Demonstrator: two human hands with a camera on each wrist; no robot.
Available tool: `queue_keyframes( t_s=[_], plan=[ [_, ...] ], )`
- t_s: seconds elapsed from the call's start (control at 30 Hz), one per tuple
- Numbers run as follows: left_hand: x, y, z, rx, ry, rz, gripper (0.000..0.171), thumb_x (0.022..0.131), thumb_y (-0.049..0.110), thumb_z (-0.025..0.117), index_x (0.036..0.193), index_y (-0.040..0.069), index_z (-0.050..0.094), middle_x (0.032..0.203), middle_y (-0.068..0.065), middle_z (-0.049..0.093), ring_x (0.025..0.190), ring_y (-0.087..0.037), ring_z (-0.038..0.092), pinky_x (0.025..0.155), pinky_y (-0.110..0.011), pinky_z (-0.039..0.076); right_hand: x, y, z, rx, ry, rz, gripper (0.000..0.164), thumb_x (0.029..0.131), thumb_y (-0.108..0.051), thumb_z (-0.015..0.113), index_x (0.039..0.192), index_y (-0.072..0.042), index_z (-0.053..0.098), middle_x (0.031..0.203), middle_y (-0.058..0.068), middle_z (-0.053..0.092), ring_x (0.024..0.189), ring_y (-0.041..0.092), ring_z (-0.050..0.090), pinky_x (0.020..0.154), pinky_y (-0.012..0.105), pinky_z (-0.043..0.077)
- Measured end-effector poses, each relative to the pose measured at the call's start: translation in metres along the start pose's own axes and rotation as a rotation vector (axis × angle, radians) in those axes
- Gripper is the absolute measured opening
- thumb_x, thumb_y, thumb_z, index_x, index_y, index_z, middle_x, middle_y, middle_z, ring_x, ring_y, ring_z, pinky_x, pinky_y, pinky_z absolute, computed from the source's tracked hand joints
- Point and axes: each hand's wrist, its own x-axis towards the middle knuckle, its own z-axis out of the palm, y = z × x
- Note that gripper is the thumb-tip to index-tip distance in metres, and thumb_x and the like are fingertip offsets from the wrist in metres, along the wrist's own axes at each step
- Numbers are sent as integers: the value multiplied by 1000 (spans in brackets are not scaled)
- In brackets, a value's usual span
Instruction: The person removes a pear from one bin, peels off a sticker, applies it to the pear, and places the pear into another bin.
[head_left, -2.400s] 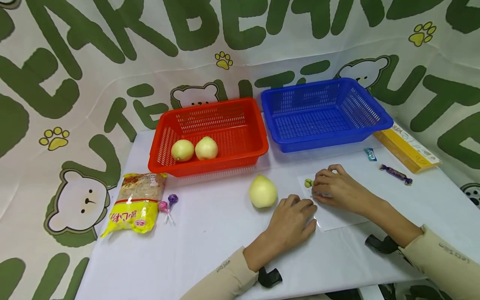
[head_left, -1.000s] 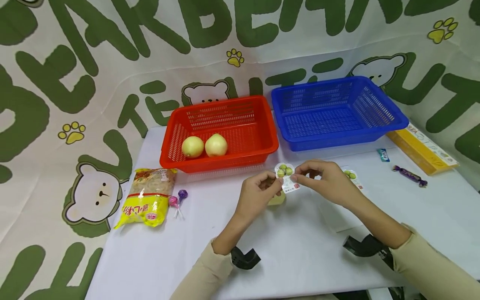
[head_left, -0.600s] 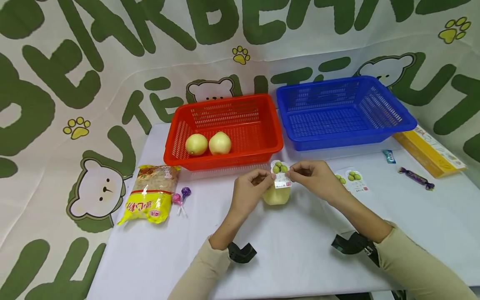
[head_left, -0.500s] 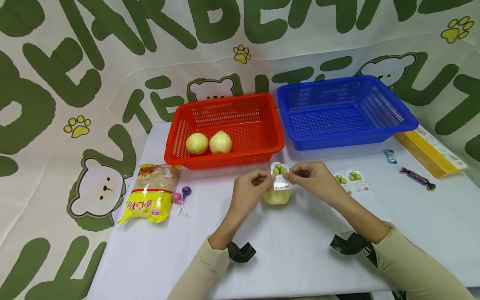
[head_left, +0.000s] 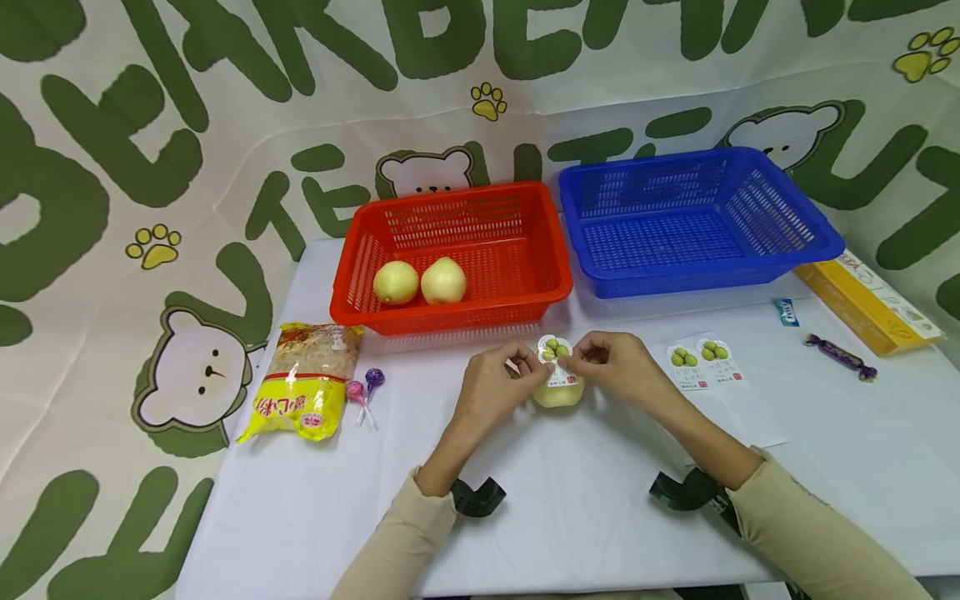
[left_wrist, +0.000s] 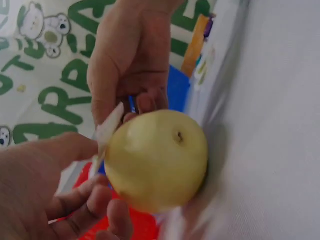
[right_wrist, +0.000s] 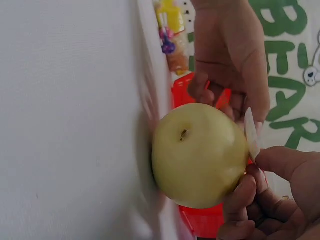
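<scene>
A pale yellow pear [head_left: 558, 395] stands on the white table between both hands, its upper part behind a sticker [head_left: 561, 377] printed with green fruit. My left hand [head_left: 497, 380] pinches the sticker's left edge between thumb and fingers, and my right hand [head_left: 619, 367] pinches the opposite edge. In the left wrist view the white sticker [left_wrist: 107, 131] lies close along the top side of the pear [left_wrist: 160, 160]. The right wrist view shows a thumb at the sticker [right_wrist: 251, 135], right against the pear [right_wrist: 197, 157]. Other fingers curl near the fruit.
A backing sheet with two more stickers [head_left: 701, 363] lies to the right. Two pears [head_left: 420, 282] sit in the red basket [head_left: 450, 317]; a blue basket [head_left: 690, 279] stands beside it. Around them are a yellow food bag [head_left: 300, 383], lollipops [head_left: 364, 386], wrapped candies [head_left: 842, 357] and an orange box [head_left: 870, 304].
Both hands were at the sheet on the right, then moved left with one peeled sticker to the pear. Since half a second ago the sticker has come lower, against the pear.
</scene>
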Motion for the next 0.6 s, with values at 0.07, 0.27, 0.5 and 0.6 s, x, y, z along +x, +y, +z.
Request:
queue_keyframes(
  t_s=[0.07,0.27,0.5,0.6],
  plan=[
    [1,-2,0,27,-17,-2,20,88,35,74,98,18,71,88,3,67,80,-13,63,70,-30,51,0,0,0,15,-2,11,29,87,-33,80,95,-8,68,80,2,63,67,18,57,58,26,45],
    [0,-11,3,-44,-179,-91,53,94,55,61,140,30,57,132,2,58,79,-20,70,68,-40,58,-3,11,3,125,-57,13,53,95,-40,69,136,-8,57,114,13,60,65,26,67,57,33,53],
    [-3,-14,7,-419,-303,-254,50,95,49,64,142,39,51,139,-1,52,65,-34,71,50,-46,57,-8,19,8,359,-224,80,62,102,-42,55,154,-12,39,89,22,71,68,38,71,60,47,59],
    [-4,-17,8,-510,-325,-281,49,96,43,66,142,40,51,134,-4,58,70,-37,72,54,-48,58,-8,20,11,412,-234,86,63,103,-40,55,155,-10,36,97,21,70,70,40,71,62,48,59]
  ],
)
